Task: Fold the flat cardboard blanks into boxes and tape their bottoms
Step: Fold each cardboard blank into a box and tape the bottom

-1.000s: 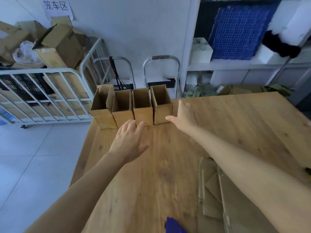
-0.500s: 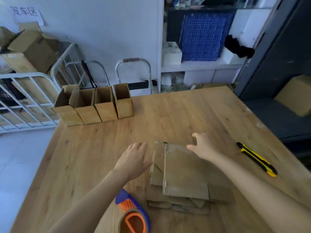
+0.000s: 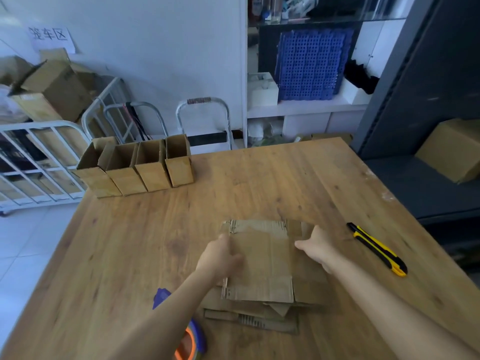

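Head view: left grip [image 3: 220, 258] and right grip [image 3: 315, 246] clasp opposite edges of a creased flat blank [image 3: 262, 266].

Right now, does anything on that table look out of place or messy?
Nothing spilled or broken. The stack of flat cardboard blanks is ragged: lower sheets poke out askew at its near edge. The leftmost folded box sits at the far-left corner of the wooden table, close to its edge.

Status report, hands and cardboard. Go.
Hands: left hand at left edge of top blank, right hand at right edge; grips unclear. Blank flat on the stack. To the right, knife lies apart.
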